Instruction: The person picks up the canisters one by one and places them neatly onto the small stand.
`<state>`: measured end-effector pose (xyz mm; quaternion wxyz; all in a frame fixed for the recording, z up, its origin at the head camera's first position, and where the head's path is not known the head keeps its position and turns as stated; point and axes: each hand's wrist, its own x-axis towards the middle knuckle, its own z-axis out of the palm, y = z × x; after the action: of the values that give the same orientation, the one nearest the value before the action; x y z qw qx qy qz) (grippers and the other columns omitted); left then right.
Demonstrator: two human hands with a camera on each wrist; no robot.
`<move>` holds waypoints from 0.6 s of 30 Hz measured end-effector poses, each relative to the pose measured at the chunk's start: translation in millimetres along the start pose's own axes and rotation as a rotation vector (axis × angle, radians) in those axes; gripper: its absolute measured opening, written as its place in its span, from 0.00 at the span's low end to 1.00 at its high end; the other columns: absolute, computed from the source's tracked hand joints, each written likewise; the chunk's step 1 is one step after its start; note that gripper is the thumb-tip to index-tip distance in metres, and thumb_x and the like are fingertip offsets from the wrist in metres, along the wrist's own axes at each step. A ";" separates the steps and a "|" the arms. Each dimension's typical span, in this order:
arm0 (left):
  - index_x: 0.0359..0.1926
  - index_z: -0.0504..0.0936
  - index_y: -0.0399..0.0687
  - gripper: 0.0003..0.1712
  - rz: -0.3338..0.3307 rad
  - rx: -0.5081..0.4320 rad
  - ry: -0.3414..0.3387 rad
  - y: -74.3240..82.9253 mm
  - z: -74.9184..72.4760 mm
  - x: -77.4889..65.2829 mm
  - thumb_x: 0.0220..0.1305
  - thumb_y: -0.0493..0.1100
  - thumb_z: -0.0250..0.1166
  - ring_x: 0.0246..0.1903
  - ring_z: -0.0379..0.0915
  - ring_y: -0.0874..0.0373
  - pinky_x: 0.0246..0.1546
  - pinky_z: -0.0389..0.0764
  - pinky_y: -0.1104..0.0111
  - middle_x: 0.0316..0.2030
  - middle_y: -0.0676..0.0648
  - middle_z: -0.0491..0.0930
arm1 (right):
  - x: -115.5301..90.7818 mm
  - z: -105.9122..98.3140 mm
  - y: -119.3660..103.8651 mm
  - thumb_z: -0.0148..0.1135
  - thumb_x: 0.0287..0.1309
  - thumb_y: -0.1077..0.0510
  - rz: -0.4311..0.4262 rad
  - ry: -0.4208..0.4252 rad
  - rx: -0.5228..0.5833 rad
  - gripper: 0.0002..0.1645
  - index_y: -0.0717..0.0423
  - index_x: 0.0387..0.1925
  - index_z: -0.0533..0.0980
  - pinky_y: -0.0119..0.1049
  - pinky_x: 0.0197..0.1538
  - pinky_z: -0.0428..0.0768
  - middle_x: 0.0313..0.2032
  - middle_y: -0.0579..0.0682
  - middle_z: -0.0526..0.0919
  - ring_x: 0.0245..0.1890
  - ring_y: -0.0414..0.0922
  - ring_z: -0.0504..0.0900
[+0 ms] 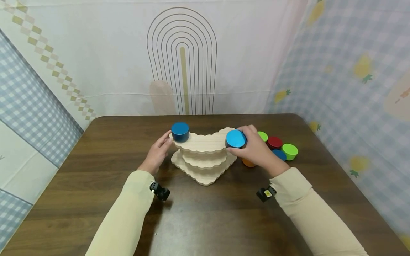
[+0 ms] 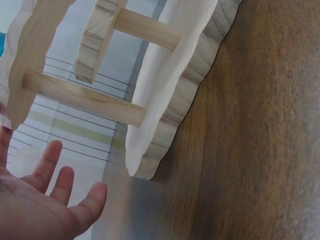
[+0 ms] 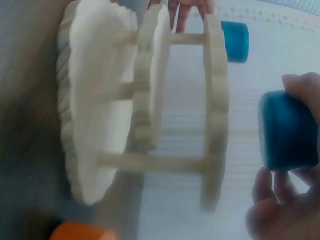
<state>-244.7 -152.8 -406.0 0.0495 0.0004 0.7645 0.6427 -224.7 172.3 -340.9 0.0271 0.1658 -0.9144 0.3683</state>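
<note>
A pale wooden three-tier stand [image 1: 205, 142] with scalloped edges and round dowel posts stands on the table. On the top tier's left end sits a blue round block [image 1: 180, 132]. My left hand [image 1: 157, 153] touches that end of the tier beside the block; in the left wrist view its other fingers are spread loosely in the air. My right hand [image 1: 257, 151] grips a second blue round block [image 1: 235, 138] between thumb and fingers. The right wrist view shows this held block [image 3: 289, 131] raised off the top tier, with a gap between them.
Right of the stand, partly behind my right hand, lie more round blocks: a red one [image 1: 274, 143], a green one [image 1: 290, 152], another green, a blue and an orange one [image 1: 248, 163]. The brown table [image 1: 205, 220] meets a patterned cloth [image 1: 128, 57] at its back edge.
</note>
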 end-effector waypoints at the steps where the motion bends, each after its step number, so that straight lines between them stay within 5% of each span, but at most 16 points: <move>1: 0.75 0.55 0.62 0.31 0.002 0.000 -0.001 -0.2 -0.1 -0.1 0.75 0.55 0.48 0.71 0.51 0.45 0.66 0.59 0.46 0.71 0.43 0.58 | 2.8 1.7 -3.2 0.73 0.50 0.48 -0.009 -0.006 0.000 0.42 0.63 0.60 0.65 0.57 0.54 0.74 0.58 0.61 0.63 0.55 0.58 0.67; 18: 0.75 0.55 0.61 0.31 0.012 0.002 -0.002 -1.1 0.5 -0.6 0.75 0.55 0.48 0.71 0.51 0.44 0.66 0.59 0.45 0.71 0.42 0.58 | 35.7 34.2 -38.3 0.74 0.49 0.46 -0.042 -0.087 0.019 0.38 0.58 0.57 0.69 0.52 0.55 0.74 0.54 0.58 0.65 0.54 0.53 0.69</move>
<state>-244.0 -152.5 -407.2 0.0462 0.0058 0.7652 0.6421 -243.5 113.0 -334.3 -0.0065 0.2012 -0.9075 0.3686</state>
